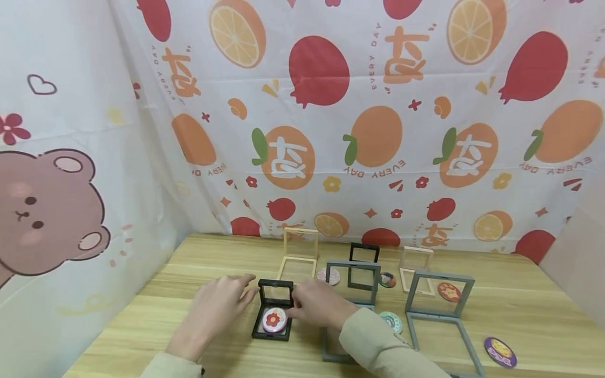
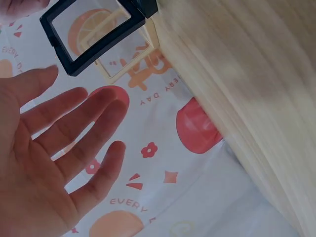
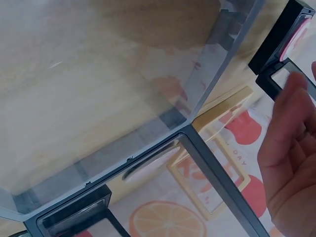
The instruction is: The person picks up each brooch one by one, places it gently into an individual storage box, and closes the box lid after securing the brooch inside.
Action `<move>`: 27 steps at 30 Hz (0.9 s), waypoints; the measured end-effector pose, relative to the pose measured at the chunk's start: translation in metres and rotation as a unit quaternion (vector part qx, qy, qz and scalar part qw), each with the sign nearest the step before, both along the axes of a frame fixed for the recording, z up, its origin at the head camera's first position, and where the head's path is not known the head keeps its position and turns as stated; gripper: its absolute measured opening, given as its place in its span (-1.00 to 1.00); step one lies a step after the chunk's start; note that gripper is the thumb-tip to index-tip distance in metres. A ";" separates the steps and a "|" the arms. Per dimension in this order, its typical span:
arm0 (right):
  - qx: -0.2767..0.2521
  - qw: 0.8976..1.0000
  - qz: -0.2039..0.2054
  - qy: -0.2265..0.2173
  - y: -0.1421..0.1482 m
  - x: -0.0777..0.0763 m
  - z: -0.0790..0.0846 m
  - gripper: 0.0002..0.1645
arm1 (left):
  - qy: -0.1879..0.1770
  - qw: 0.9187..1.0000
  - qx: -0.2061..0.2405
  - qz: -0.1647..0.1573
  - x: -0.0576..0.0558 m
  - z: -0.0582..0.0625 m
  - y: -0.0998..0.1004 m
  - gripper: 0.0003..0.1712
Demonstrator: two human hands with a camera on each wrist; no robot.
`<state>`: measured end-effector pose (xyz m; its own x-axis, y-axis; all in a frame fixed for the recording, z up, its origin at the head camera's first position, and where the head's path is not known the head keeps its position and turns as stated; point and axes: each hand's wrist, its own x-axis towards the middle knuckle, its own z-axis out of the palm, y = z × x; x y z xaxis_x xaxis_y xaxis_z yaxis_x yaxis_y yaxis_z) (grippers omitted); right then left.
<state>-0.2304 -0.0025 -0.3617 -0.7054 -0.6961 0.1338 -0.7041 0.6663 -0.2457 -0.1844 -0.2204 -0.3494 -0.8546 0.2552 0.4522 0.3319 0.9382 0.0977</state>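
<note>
A small black display frame [image 1: 272,336] stands unfolded on the table, its lid raised behind its base. On the clear film of the base lies a round white badge [image 1: 274,319] with a red flower and purple rim. My right hand [image 1: 321,304] grips the frame's right side with curled fingers, thumb close to the badge's edge; in the right wrist view a finger overlaps the lid [image 3: 269,85]. To the left, my left hand [image 1: 215,307] hovers beside the frame. Its fingers are spread and hold nothing in the left wrist view, apart from the black lid [image 2: 94,54].
Two large grey frames [image 1: 353,264] [image 1: 465,336] stand unfolded to the right. Behind are cream frames [image 1: 300,231] [image 1: 418,249] and another black frame [image 1: 364,245]. Round badges lie among them, including a purple one [image 1: 500,352] and a teal one [image 1: 391,322]. A fruit-print cloth [image 1: 326,142] hangs behind.
</note>
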 end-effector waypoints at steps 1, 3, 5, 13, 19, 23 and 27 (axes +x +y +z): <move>-0.002 1.000 -0.004 -0.007 0.001 0.000 0.000 -0.54 | 0.000 1.000 0.006 0.000 -0.001 0.000 0.001 -0.75; -0.009 1.000 -0.007 -0.022 0.003 0.000 0.000 -0.56 | -0.005 1.000 0.017 0.001 -0.003 0.000 0.003 -0.75; -0.017 0.999 -0.007 -0.030 0.005 -0.001 0.000 -0.61 | -0.012 1.000 0.028 0.005 -0.004 0.001 0.004 -0.74; -0.044 0.994 -0.040 -0.087 0.005 -0.003 0.002 -0.70 | -0.037 0.998 0.059 0.006 -0.006 0.000 0.004 -0.75; -0.049 0.993 -0.055 -0.096 0.004 -0.002 0.003 -0.41 | -0.092 0.989 0.114 0.008 -0.006 -0.003 0.005 -0.68; -0.065 0.991 -0.059 -0.102 0.002 -0.003 0.003 -0.41 | -0.114 0.984 0.139 0.009 -0.007 -0.003 0.005 -0.63; -0.096 0.986 -0.061 -0.118 0.001 -0.003 0.004 -0.43 | -0.111 0.982 0.153 -0.004 -0.010 -0.003 0.004 -0.63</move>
